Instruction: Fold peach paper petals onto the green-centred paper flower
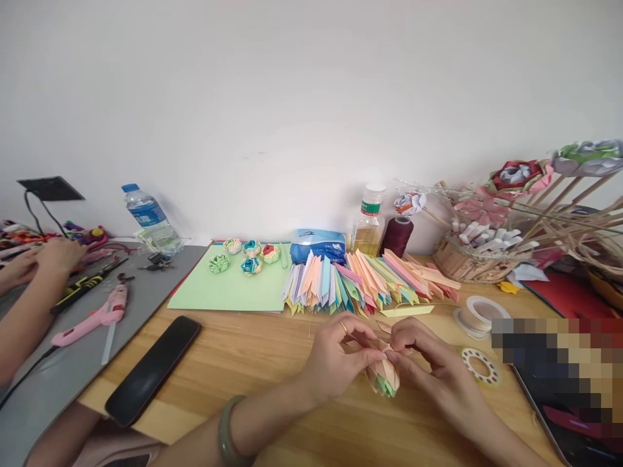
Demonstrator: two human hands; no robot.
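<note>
Between my two hands is a folded paper flower (pixel 384 376) with peach outer petals and green ones at its lower end. My left hand (pixel 341 357) pinches its upper left side with thumb and fingers. From the other side my right hand (pixel 428 357) grips the same flower, thumb pressed on the paper. My fingers cover the top of the flower. Just beyond my hands lies a row of folded paper strips (pixel 321 285) in many colours. A pale yellow strip (pixel 413 311) lies in front of that row.
Finished paper flowers (pixel 251 266) sit on green sheets (pixel 219 295). A black phone (pixel 153 370) and pink glue gun (pixel 97 321) lie left. Another person's hands (pixel 58 259) work at far left. Tape rolls (pixel 479 366), a wicker basket (pixel 479 266) and a tablet (pixel 559 402) are right.
</note>
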